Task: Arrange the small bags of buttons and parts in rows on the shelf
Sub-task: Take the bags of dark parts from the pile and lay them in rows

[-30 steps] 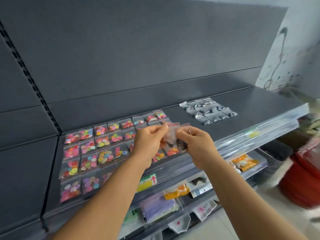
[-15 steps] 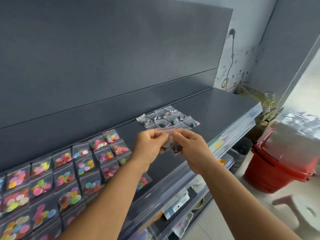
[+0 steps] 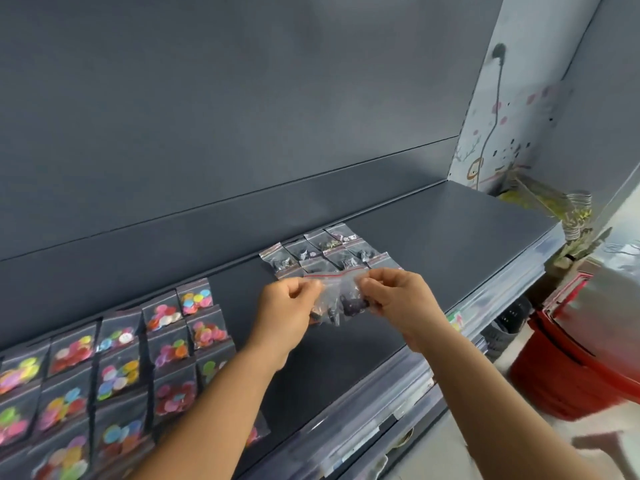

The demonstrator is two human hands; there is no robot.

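both hands, left (image 3: 289,311) and right (image 3: 398,301), pinch one clear bag (image 3: 341,296) between them above the shelf (image 3: 450,237).

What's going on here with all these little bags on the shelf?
A person is stocking a dark shelf. Both hands, the left hand and the right hand, pinch a clear bag of dark parts above it. Bags of colourful buttons lie in rows at left; a smaller group of dark-parts bags lies just beyond the hands.
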